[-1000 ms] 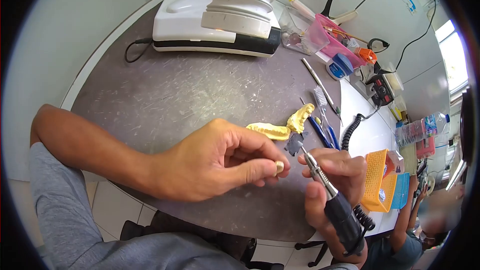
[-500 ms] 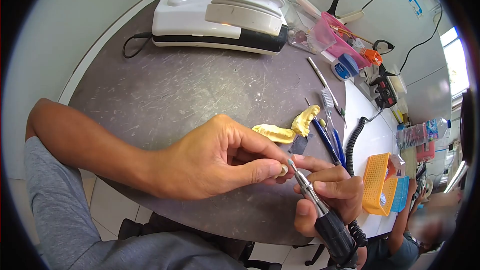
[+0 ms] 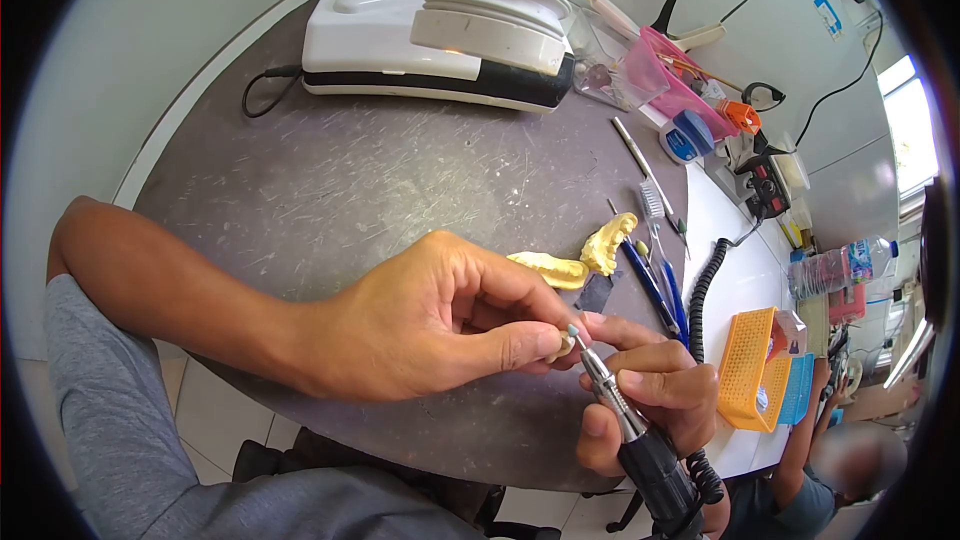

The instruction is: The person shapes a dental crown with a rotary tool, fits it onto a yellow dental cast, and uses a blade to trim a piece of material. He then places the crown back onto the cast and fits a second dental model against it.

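Between the thumb and fingers of my left hand (image 3: 430, 325) is a small pale piece (image 3: 564, 344), mostly hidden by the fingertips. My right hand (image 3: 660, 385) is wrapped round a black and silver rotary handpiece (image 3: 638, 435). Its greenish tip (image 3: 573, 331) is at the small piece, and the fingers of both hands meet there. Just beyond the hands lie two yellow dental casts, a flat one (image 3: 550, 268) and a curved one (image 3: 608, 243), beside a dark grey scrap (image 3: 597, 292).
A white machine (image 3: 390, 30) with a ribbed hose (image 3: 500, 0) stands at the back. Brushes and a blue pen (image 3: 650, 285), a blue-lidded jar (image 3: 686, 137), a pink basket (image 3: 680, 80), a coiled cord (image 3: 708, 290) and an orange basket (image 3: 745, 370) sit rightward. A person (image 3: 800, 500) is at lower right.
My right hand and the handpiece have shifted slightly left, bringing the tip closer to the small piece. My left hand has hardly moved.
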Tool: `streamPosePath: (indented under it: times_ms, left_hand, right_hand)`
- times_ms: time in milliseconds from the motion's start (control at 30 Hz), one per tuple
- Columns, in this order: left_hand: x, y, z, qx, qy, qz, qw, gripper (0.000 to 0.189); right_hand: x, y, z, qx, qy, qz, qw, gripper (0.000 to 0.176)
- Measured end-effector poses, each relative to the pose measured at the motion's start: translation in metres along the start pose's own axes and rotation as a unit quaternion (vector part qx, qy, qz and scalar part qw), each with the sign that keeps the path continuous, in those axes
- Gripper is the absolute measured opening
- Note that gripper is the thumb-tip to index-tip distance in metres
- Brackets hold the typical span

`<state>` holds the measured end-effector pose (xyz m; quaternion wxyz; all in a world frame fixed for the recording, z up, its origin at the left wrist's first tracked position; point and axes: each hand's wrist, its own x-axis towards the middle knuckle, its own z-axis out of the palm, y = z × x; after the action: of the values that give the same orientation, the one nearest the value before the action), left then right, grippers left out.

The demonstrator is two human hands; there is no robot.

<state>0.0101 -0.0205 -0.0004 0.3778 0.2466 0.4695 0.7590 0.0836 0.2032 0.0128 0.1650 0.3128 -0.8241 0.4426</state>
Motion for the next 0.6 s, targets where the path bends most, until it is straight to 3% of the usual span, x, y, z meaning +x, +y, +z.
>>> streamPosePath:
  times_ms: [600]
  left_hand:
    - [-0.0008, 0.0037, -0.0027, 0.014, -0.021, -0.015, 1.0, 0.027]
  right_hand:
    - [0.0014, -0.0017, -0.0018, 0.0, -0.025, -0.004, 1.0, 0.046]
